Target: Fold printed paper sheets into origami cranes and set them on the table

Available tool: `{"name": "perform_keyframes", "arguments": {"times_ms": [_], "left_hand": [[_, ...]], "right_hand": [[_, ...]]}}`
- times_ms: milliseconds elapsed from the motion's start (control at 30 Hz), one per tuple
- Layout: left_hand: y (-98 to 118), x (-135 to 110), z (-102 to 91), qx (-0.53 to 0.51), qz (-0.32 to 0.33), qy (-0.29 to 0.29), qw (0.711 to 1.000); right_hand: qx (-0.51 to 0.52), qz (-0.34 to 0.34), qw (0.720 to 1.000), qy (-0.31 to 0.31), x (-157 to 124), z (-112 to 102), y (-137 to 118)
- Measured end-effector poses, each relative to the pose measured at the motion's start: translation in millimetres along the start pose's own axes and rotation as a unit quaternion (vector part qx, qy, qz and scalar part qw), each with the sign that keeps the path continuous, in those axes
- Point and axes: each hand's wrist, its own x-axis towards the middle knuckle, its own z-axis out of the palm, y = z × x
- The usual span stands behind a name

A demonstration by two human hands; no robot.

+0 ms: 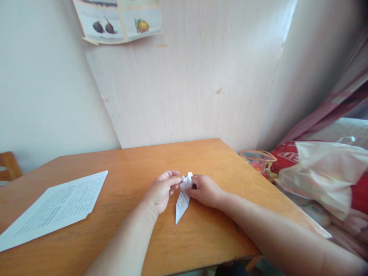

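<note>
A folded piece of printed paper point(183, 201) is held just above the wooden table, its long pointed end hanging down toward me. My right hand point(205, 190) pinches its right side between thumb and fingers. At the upper left of the paper, my left hand point(164, 189) has its thumb and index finger closed on a small folded part. The upper end of the paper is bent into small folds, partly hidden by my fingers.
Printed sheets point(61, 205) lie on the wooden table point(123, 226) at the left. Behind it stands a pale board point(184, 96) with fruit pictures point(122, 21). A white and red plastic bag point(322, 168) lies beyond the right edge, and part of a wooden chair point(10, 163) shows far left.
</note>
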Motion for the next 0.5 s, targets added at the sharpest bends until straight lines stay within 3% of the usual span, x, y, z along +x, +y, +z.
{"name": "perform_keyframes", "arguments": {"times_ms": [333,500], "left_hand": [[-4.1,0.3,2.5,0.038,0.014,0.005,0.999],[-0.2,2.0,1.3,-0.012,0.044,0.034,0.998]], "right_hand": [[0.002,-0.004,1.000,-0.003,0.2,-0.1,-0.2],[-0.003,0.003,1.000,-0.001,0.5,1.9,3.3]]}}
